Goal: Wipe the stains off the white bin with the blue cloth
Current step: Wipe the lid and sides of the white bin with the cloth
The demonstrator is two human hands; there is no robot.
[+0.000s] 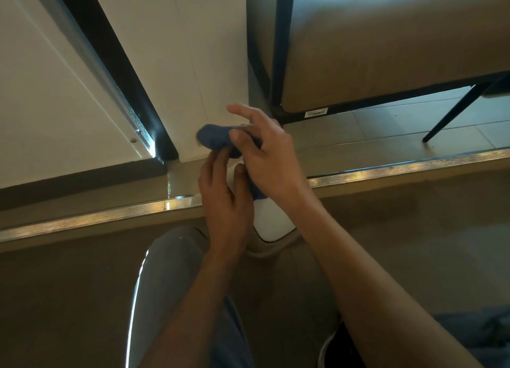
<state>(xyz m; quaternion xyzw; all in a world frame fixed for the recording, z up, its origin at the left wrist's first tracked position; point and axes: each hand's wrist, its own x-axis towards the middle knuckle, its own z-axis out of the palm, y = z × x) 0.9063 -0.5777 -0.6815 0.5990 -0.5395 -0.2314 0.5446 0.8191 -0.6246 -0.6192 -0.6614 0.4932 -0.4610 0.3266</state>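
ROOM | white panelled wall [176, 50] at 12 o'clock | black vertical frame strip [116, 64] at 11 | beige upholstered bench on black metal legs [386, 44] at 1 | grey tiled floor [400, 124] at 2 | ribbed shiny metal step edging [400, 169] crossing 9 to 3, catching light

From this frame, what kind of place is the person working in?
Probably an indoor room in a home or office, at a step: tiled floor, a metal-edged step, and a dark-legged upholstered seat.
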